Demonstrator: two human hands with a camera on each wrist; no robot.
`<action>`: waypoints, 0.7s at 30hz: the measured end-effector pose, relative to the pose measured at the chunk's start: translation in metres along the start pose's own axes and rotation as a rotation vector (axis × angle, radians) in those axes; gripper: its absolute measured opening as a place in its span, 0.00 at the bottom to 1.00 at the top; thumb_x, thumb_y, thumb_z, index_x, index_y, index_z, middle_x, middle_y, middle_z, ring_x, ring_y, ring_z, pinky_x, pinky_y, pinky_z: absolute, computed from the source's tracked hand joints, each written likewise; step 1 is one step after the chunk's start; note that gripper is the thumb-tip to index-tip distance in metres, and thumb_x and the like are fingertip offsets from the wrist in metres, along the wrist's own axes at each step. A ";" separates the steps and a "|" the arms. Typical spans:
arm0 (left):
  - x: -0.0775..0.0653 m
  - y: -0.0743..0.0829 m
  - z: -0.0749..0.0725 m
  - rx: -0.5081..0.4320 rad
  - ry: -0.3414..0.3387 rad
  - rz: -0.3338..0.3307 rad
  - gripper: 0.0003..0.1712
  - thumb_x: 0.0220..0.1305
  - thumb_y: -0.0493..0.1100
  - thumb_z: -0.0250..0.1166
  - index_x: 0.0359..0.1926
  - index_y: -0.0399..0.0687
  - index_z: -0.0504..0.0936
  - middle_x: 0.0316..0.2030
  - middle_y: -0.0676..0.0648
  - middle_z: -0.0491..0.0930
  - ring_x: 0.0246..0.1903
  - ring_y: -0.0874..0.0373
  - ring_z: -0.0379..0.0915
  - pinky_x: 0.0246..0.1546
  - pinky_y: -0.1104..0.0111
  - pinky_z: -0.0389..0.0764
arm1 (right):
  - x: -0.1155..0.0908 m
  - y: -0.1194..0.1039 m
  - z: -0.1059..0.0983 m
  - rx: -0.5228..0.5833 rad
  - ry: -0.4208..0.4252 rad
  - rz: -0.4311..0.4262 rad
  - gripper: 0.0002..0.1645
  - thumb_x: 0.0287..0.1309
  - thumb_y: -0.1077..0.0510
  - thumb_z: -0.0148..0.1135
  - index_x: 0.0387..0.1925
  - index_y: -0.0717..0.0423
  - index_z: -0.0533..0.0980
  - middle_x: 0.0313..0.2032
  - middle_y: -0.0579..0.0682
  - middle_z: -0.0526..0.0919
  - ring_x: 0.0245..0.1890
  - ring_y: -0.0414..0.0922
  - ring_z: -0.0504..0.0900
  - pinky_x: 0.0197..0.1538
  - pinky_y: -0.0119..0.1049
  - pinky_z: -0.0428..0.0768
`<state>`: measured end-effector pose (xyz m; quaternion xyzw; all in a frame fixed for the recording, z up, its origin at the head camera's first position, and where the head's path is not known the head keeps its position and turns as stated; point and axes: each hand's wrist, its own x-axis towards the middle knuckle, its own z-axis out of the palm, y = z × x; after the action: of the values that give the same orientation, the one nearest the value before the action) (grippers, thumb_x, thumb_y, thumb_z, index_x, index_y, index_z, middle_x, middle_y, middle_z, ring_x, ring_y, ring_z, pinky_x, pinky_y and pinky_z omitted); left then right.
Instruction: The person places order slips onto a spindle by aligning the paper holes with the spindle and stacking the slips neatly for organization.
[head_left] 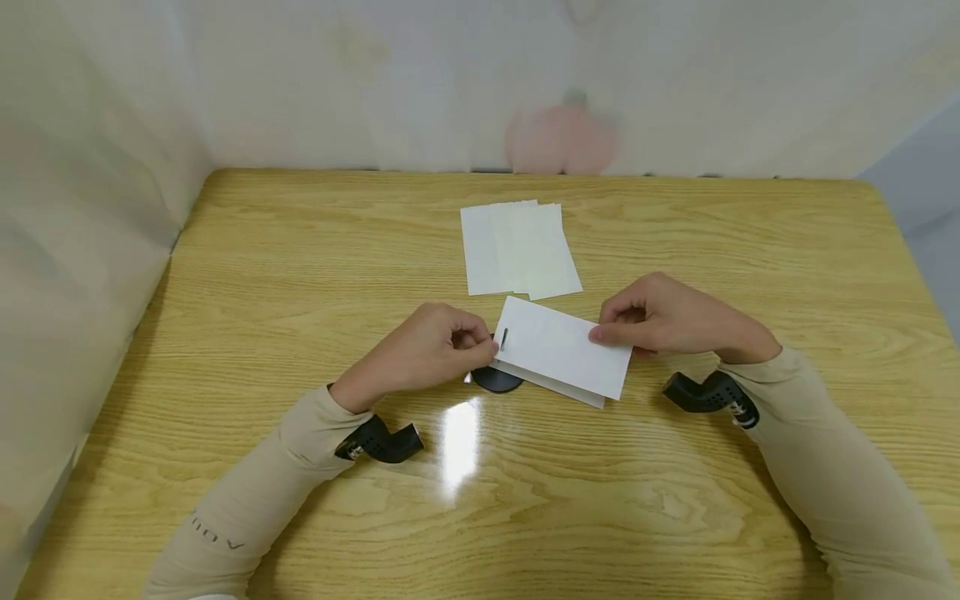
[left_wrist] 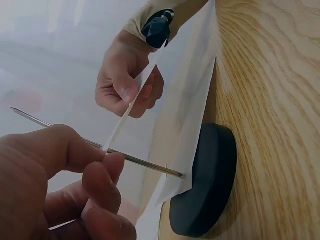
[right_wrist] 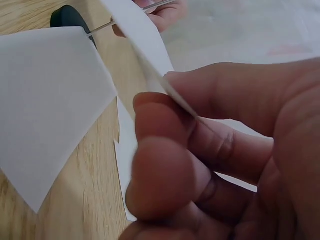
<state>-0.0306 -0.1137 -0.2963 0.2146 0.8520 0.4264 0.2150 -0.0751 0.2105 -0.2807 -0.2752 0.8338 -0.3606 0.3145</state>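
Observation:
A paper spike with a round black base (head_left: 497, 382) stands on the table; its thin metal rod (left_wrist: 145, 164) points up. A white sheet of paper (head_left: 558, 346) is pierced by the rod near its left end, partway up. My left hand (head_left: 433, 346) pinches this sheet's edge right beside the rod, between thumb and forefinger. My right hand (head_left: 671, 317) pinches the opposite end between thumb and fingers, holding it raised. Below it, another white sheet (right_wrist: 52, 90) is on the rod, down close to the base.
Several loose overlapping white and pale cream sheets (head_left: 517, 250) lie on the wooden table (head_left: 322, 250) beyond the spike. A pale curtain (head_left: 375, 92) hangs along the back and left. Black wrist cameras (head_left: 382, 440) sit on both sleeves.

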 end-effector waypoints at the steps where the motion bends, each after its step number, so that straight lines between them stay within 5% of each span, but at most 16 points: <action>1: 0.000 0.000 0.000 0.004 -0.001 0.000 0.13 0.69 0.45 0.64 0.26 0.49 0.85 0.18 0.59 0.73 0.19 0.65 0.60 0.23 0.75 0.61 | 0.000 0.000 0.000 -0.002 -0.002 0.000 0.17 0.71 0.49 0.65 0.23 0.44 0.81 0.16 0.40 0.70 0.16 0.37 0.69 0.24 0.32 0.70; 21: 0.005 -0.009 0.004 0.088 -0.042 -0.008 0.13 0.70 0.45 0.63 0.26 0.52 0.85 0.16 0.59 0.68 0.18 0.67 0.58 0.24 0.74 0.60 | 0.008 0.009 0.005 -0.068 -0.019 0.033 0.15 0.69 0.49 0.67 0.23 0.42 0.83 0.16 0.44 0.76 0.15 0.35 0.70 0.24 0.31 0.72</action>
<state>-0.0336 -0.1132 -0.3068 0.2294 0.8661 0.3830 0.2246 -0.0791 0.2079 -0.2927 -0.2752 0.8470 -0.3242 0.3190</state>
